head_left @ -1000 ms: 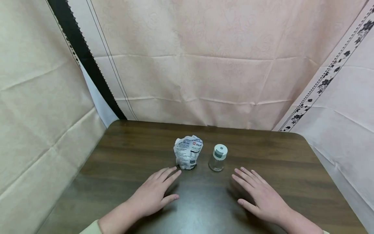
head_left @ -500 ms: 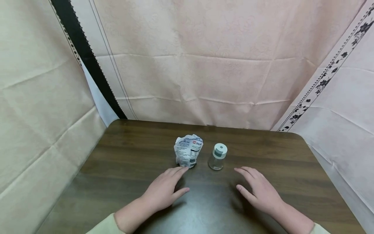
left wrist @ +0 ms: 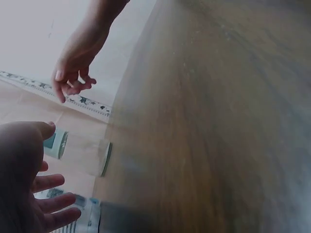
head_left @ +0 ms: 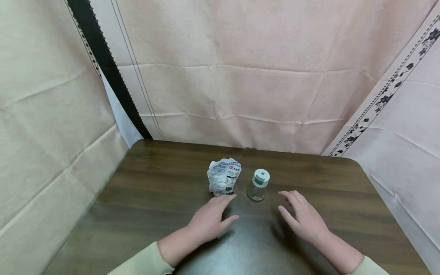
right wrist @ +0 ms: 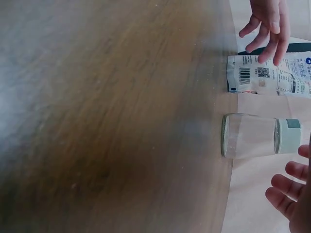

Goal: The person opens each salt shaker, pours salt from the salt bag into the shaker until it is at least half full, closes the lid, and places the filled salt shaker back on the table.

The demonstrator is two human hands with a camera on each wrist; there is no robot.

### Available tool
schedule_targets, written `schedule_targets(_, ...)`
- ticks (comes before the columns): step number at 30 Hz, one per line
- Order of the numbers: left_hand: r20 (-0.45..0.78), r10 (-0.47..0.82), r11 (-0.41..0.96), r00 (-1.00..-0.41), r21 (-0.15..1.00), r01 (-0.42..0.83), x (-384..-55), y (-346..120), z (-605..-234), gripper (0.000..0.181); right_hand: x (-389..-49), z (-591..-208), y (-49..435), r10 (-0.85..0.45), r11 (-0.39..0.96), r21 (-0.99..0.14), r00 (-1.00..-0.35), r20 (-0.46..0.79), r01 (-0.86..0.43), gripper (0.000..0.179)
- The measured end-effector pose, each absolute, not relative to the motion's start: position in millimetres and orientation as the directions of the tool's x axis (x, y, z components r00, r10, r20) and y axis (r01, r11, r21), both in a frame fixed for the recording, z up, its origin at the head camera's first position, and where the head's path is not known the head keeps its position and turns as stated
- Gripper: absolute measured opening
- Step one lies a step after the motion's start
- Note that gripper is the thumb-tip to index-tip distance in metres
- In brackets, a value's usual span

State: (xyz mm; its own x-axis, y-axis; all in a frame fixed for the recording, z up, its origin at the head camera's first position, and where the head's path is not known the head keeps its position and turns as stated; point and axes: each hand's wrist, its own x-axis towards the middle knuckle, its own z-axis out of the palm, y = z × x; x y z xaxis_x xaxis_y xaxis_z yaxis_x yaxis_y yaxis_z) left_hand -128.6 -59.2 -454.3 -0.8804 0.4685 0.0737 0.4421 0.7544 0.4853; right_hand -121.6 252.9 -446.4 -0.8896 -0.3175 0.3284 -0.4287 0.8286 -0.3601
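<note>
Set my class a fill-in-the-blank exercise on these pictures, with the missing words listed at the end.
1. The left hand is nearer to the ____ than to the clear jar.
2. In the head view, the jar stands to the ____ of the packet.
3. The number of things the right hand holds is ____.
Missing words: packet; right; zero.

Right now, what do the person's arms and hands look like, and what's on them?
The left hand and right hand are gloveless, and no rings show on the fingers. The left sleeve and right sleeve are pale green and end short of the hands. A small dark bit at the left one's edge is too little to name.
</note>
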Motion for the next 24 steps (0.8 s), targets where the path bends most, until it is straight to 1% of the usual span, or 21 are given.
schedule_targets(6,0.087,0.46,0.735,-0.884,0.52,0.434,-133.1,-41.4,-456.1,0.063,-128.8,-444.7,246.0,-0.274,0.828,-0.404,-0.909,0.313,-0.389,0.037)
schedule_targets(12,0.062,0.416,0.728,-0.907,0.574,0.373,-139.0,-24.3,-459.5,0.064,-135.1,-443.0,236.8,-0.243,0.829,-0.425,-0.919,0.311,-0.363,0.037)
schedule_targets(19,0.014,0.351,0.707,-0.936,0.652,0.275,-145.6,-5.0,-461.2,0.068,-142.8,-438.9,228.6,-0.194,0.827,-0.478,-0.949,0.249,-0.295,0.045)
schedule_targets(24,0.008,0.333,0.693,-0.943,0.676,0.251,-149.7,6.0,-462.6,0.07,-148.4,-435.8,223.3,-0.175,0.822,-0.5,-0.957,0.233,-0.272,0.049)
